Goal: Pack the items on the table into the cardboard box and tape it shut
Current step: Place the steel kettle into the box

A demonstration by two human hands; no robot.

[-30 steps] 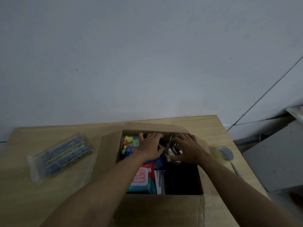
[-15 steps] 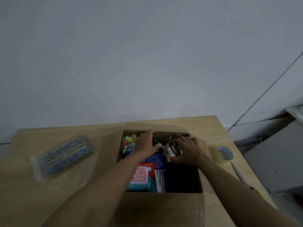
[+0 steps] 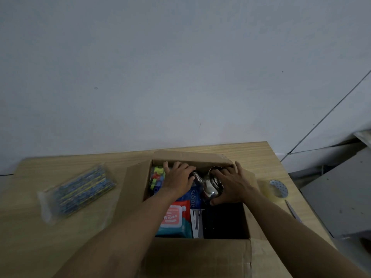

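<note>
An open cardboard box (image 3: 196,257) stands on the wooden table (image 3: 60,247). Inside it lie a wipes pack (image 3: 174,217), a blue SoSoft pack (image 3: 194,197), a bag of coloured pieces (image 3: 157,177) and a dark item (image 3: 222,221). Both my hands are in the far end of the box on a shiny metal utensil (image 3: 211,187). My right hand (image 3: 230,185) grips its round bowl part. My left hand (image 3: 178,179) holds its handle end. A clear packet of blue and yellow sticks (image 3: 80,191) lies on the table to the left of the box.
A roll of clear tape (image 3: 278,188) sits on the table right of the box, with scissors (image 3: 293,211) just in front of it near the right edge. A grey wall runs behind the table. Grey panels lie on the floor at the right.
My hands have shifted slightly toward the far wall of the box with the metal utensil. The view has tilted a little.
</note>
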